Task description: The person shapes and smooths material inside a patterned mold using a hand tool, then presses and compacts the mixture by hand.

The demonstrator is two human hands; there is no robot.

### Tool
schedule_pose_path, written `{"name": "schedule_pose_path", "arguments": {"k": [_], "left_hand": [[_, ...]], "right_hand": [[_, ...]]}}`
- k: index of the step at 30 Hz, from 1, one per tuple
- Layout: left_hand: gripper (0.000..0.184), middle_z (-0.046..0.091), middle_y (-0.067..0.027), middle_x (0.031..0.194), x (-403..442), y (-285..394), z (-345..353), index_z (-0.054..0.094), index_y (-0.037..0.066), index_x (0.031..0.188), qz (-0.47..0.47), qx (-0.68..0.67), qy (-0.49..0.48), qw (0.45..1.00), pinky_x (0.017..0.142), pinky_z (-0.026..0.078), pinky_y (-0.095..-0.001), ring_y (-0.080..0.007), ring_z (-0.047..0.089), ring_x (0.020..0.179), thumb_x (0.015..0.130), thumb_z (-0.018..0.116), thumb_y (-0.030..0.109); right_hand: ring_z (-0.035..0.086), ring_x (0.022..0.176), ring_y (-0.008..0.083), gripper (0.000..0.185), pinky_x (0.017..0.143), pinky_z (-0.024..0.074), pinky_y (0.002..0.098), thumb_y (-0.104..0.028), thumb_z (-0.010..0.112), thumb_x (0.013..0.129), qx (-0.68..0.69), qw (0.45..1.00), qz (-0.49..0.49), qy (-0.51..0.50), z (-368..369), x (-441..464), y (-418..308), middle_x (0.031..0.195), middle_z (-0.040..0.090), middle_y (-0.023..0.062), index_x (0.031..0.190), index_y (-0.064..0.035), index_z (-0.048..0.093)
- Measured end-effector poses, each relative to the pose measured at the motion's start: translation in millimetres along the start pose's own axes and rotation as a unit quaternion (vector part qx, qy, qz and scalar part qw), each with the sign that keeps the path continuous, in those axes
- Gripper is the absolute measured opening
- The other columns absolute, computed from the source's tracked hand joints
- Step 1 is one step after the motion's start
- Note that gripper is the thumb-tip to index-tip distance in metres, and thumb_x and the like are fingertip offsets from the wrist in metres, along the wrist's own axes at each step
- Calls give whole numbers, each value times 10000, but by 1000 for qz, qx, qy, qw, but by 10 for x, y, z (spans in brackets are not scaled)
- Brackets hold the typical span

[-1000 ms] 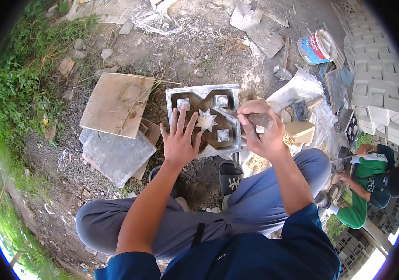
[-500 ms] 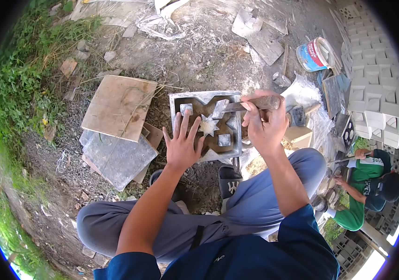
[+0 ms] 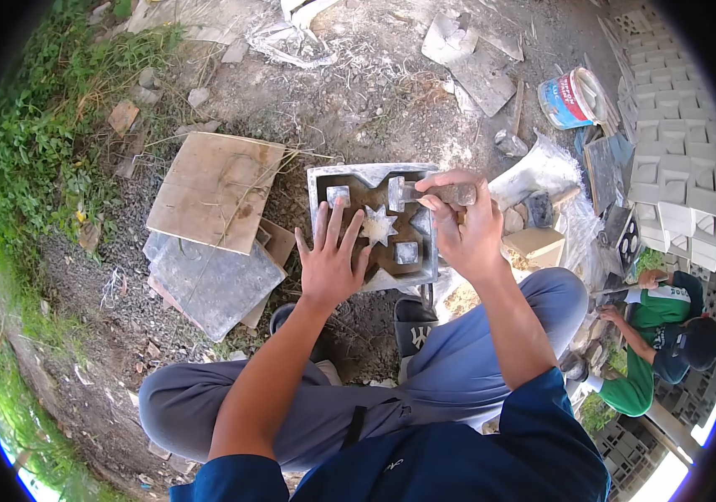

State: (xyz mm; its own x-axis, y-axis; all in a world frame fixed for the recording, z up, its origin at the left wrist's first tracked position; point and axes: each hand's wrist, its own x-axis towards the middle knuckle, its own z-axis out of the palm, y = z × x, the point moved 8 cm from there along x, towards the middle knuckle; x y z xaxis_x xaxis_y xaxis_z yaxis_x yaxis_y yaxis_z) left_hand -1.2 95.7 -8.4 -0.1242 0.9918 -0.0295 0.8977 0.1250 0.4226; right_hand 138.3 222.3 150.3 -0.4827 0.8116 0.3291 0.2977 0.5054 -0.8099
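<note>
A square metal mould (image 3: pixel 316 186) lies on the ground in front of my feet, with a star-shaped piece (image 3: pixel 379 225) at its middle and square blocks near its corners. My left hand (image 3: pixel 333 259) rests on the mould's left side, fingers spread, nothing held. In my right hand (image 3: pixel 467 230) is the dark handle of a small hammer-like tool (image 3: pixel 456 195). The tool's flat metal head is over the upper right block of the mould and hides it. Whether the head touches the block cannot be told.
Boards (image 3: pixel 215 188) are stacked left of the mould. To the right lie a plastic sheet (image 3: pixel 546 171), a pale block (image 3: pixel 535 245) and a paint bucket (image 3: pixel 573 99). A co-worker (image 3: pixel 655 335) sits at the far right beside stacked concrete blocks (image 3: pixel 667 159).
The tool in my right hand has swung over the mould's upper right block, its head turning from slanted to more upright. My left hand has stayed on the mould.
</note>
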Motion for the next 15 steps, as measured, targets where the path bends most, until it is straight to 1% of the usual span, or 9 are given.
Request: {"name": "schedule_pose_path", "arguments": {"k": [2,4,6,8,9,10,12,14,15], "left_hand": [[652,204,-97,1752,-30,18,3,404,247,1622,1,-4,2,1000,1148,244,-806,-370,176,1615,1019,583,421],[654,203,-97,1753,-10,11,0,398,249,1624,-1,-3,-1,1000,1152,239,-803,-368,171,1617,1020,582,422],[658,203,-94,1753,25,7,-11,389,256,1629,-1,2,-2,1000,1154,240,-799,-367,167,1618,1023,579,428],[662,198,-92,1754,-3,-1,12,382,261,1633,-4,4,-12,1000,1158,238,-795,-366,164,1619,1024,577,432],[659,192,-89,1756,-9,-5,25,386,263,1631,-2,3,-7,1000,1160,235,-795,-367,162,1619,1024,578,432],[659,192,-89,1756,-52,-2,38,386,263,1631,-4,1,-12,1000,1160,235,-795,-367,162,1619,1024,578,432],[660,187,-90,1756,-12,5,17,381,263,1632,-4,6,-10,1000,1162,233,-795,-369,160,1619,1025,576,432],[659,186,-90,1756,37,10,-5,378,263,1634,-1,8,-14,1000,1162,234,-795,-371,157,1619,1026,573,429],[659,184,-90,1757,42,12,-13,379,260,1634,-3,13,-18,1000,1162,234,-794,-370,157,1619,1026,573,427]], "right_hand": [[651,646,110,239,621,563,289,-4,645,1023,-49,997,-58,-13,54,-9,-6,1079,766,110,1213,-32,502],[744,785,315,325,698,586,380,4,746,945,-31,993,108,-48,145,52,228,1006,755,106,1175,-40,520],[763,861,315,281,729,592,381,-25,732,965,-46,987,136,-68,100,45,224,1000,756,116,1155,-41,526],[762,893,320,247,748,593,391,-74,701,1000,-26,998,-53,-29,94,-13,-43,1001,752,127,1156,-32,513],[763,894,318,243,742,592,394,-75,691,1006,-25,996,-78,-29,107,-28,-68,1009,753,127,1170,-30,517],[763,894,318,243,742,592,394,-75,691,1006,-24,997,-73,-31,129,-32,-39,1009,753,127,1170,-30,517],[706,740,133,222,688,577,299,4,660,1008,-36,995,40,-80,212,57,176,1086,751,120,1171,-10,509],[696,720,139,231,687,581,293,0,659,1011,-39,997,37,-63,101,126,101,1094,750,114,1179,-12,501],[724,807,249,236,713,586,353,-36,677,1008,-15,998,51,-40,53,102,66,1050,749,127,1174,-27,511]]}}
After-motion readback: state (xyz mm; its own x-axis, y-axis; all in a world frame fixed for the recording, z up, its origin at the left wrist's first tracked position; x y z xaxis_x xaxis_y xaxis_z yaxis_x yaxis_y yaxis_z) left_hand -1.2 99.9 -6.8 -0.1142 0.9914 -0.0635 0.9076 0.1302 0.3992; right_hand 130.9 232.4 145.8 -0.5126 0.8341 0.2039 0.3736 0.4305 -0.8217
